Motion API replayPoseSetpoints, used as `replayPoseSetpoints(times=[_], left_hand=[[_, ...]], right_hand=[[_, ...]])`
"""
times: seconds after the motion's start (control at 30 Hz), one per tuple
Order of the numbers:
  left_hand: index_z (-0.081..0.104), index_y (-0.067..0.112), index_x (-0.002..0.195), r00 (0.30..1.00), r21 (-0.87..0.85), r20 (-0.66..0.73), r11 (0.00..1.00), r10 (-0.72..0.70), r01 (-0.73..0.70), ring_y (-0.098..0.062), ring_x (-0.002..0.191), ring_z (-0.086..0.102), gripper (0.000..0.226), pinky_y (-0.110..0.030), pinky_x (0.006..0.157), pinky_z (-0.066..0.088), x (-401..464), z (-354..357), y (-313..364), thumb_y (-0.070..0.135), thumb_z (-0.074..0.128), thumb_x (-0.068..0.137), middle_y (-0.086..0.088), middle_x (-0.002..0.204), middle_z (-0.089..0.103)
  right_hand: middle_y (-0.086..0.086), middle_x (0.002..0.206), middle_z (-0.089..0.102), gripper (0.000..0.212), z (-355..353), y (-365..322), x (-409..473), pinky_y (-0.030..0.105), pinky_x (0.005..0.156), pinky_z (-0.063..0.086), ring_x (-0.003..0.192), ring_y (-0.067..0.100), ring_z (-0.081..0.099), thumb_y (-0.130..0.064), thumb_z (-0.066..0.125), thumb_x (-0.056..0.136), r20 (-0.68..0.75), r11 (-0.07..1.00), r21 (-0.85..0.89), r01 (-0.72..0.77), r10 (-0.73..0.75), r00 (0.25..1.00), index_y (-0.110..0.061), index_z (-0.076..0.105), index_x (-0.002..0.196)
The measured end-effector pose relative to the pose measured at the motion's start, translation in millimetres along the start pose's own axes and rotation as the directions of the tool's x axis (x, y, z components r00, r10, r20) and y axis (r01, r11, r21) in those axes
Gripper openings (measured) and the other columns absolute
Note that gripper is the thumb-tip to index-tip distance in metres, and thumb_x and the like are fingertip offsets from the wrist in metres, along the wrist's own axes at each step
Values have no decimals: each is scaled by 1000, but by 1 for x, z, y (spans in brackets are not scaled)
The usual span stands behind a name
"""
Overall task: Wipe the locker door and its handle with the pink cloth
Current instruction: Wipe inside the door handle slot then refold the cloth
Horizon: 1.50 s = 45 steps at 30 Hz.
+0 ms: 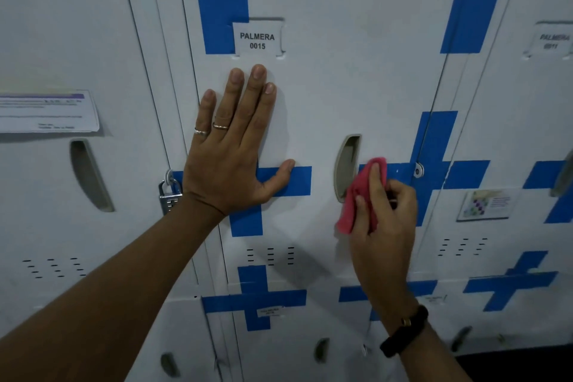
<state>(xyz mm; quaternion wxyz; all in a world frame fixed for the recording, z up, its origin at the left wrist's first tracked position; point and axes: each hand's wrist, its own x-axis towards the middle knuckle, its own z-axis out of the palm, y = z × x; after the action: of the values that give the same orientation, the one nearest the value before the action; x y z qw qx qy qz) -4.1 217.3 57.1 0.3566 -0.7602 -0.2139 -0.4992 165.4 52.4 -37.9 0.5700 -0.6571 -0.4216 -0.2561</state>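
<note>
Head cam: left hand (229,161) lies flat, fingers spread, on the white-and-blue metal locker door (341,71). Right hand (384,220) has fingers pinched round the crumpled pink cloth (361,195), pressing it just beside the recessed grey handle (345,164).

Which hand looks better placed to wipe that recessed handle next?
The right hand: it already grips the pink cloth, bunched against the lower edge of the handle. The left hand lies flat and bare on the locker door, away from the handle.
</note>
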Motion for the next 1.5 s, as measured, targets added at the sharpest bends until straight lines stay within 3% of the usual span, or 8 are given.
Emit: replayPoseSetpoints(times=[0.17, 0.3, 0.43, 0.6, 0.93, 1.17, 1.3, 1.5], left_hand=[[27, 2, 166, 1000, 2, -9, 1000, 1, -1, -36, 163, 16, 99, -56, 133, 12, 0, 0, 0, 68, 52, 97, -20, 174, 25], [26, 2, 167, 1000, 15, -15, 1000, 5, -5, -38, 163, 19, 99, -55, 133, 10, 0, 1, 0, 68, 52, 97, -20, 174, 26], [28, 2, 166, 1000, 13, -12, 1000, 5, -5, -41, 161, 24, 98, -56, 133, 12, 1, 0, 1, 68, 51, 98, -21, 173, 28], [30, 1, 165, 1000, 9, -4, 1000, 3, -3, -42, 161, 25, 97, -56, 133, 13, 1, -2, 1, 67, 52, 98, -21, 172, 29], [28, 1, 165, 1000, 6, -2, 1000, 12, -12, -41, 161, 26, 97, -55, 133, 13, 1, -3, 0, 68, 51, 98, -21, 173, 29], [29, 1, 165, 1000, 4, -3, 1000, 8, -8, -43, 161, 27, 97, -57, 133, 14, 0, -3, -1, 67, 50, 98, -22, 172, 30], [28, 1, 166, 1000, -4, 7, 1000, 12, -12, -42, 161, 25, 96, -57, 133, 14, 0, -3, 0, 67, 50, 99, -21, 173, 28], [29, 1, 165, 1000, 4, 3, 1000, 10, -10, -42, 161, 26, 95, -55, 133, 11, 1, -3, 0, 66, 50, 99, -22, 172, 29]], right_hand=[[-16, 107, 41, 41, -4, -14, 14, -2, 79, 42, 106, -12, 45, -29, 52, 102, 74, 999, 33, 2, -4, 997, -12, 55, 140], [-7, 102, 57, 57, -18, -13, 5, 22, 72, 57, 93, 20, 63, -32, 81, 84, 359, 954, -260, 147, -46, 932, -21, 52, 131], [14, 118, 60, 97, -39, -27, 23, 51, 92, 54, 103, 32, 63, -36, 93, 65, 640, 588, -594, 550, -69, 765, -10, 48, 147], [15, 130, 47, 54, -56, -58, 55, 44, 105, 42, 112, 29, 55, -17, 46, 102, 864, 270, -462, 845, -76, 497, -3, 29, 151], [9, 123, 55, 46, -66, -70, 110, 35, 87, 44, 96, 22, 62, -22, 46, 102, 978, 27, -192, 981, -84, 193, -24, 39, 148], [3, 114, 52, 53, -67, -60, 102, 31, 78, 48, 82, 18, 57, -37, 60, 97, 961, 165, -259, 952, -59, 271, -30, 36, 144], [-9, 98, 40, 40, -73, -60, 112, 21, 58, 27, 71, 10, 44, -34, 50, 101, 937, 410, -280, 868, -78, 340, -48, 40, 137], [-18, 95, 44, 34, -107, -39, 102, 13, 61, 42, 75, 4, 56, -31, 38, 105, 799, 891, -181, 416, -113, 590, -38, 55, 133]])
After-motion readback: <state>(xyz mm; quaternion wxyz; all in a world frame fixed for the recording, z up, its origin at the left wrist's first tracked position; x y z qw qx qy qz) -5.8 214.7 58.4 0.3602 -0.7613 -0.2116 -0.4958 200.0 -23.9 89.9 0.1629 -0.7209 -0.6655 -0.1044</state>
